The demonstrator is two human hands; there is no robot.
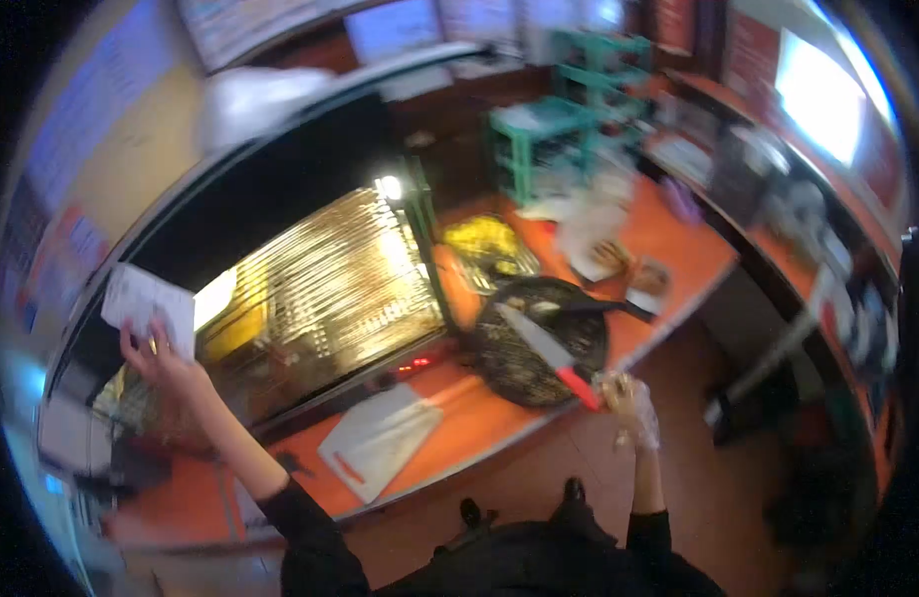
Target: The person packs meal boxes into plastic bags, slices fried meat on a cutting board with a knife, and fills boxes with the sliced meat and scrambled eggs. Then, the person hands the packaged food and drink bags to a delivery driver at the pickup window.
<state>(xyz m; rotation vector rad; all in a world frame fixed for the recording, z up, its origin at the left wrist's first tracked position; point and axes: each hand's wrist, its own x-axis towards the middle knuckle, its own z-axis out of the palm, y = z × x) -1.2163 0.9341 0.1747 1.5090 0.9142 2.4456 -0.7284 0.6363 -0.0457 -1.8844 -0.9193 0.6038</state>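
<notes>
My right hand (628, 408), in a clear plastic glove, is closed around the red handle of a large knife (539, 338). The blade points up and left, over a round dark pan (499, 363) with dark, speckled contents. Far to the left, my raised left hand (166, 363) grips a white, flat, paper-like piece (146, 303) with faint marks; blur hides its exact kind. Beyond that hand stands a lit glass display case (330, 269) with metal racks and something yellow inside. A white cutting board (380, 438) lies on the orange counter (459, 403) between my hands.
Behind the pan sits a tray of yellow food (484, 244). A black-handled utensil (599, 306) lies across the pan's rim. Green shelves (539, 119) stand at the back. Another counter with blurred items (808, 219) runs along the right, above a tiled floor (618, 468).
</notes>
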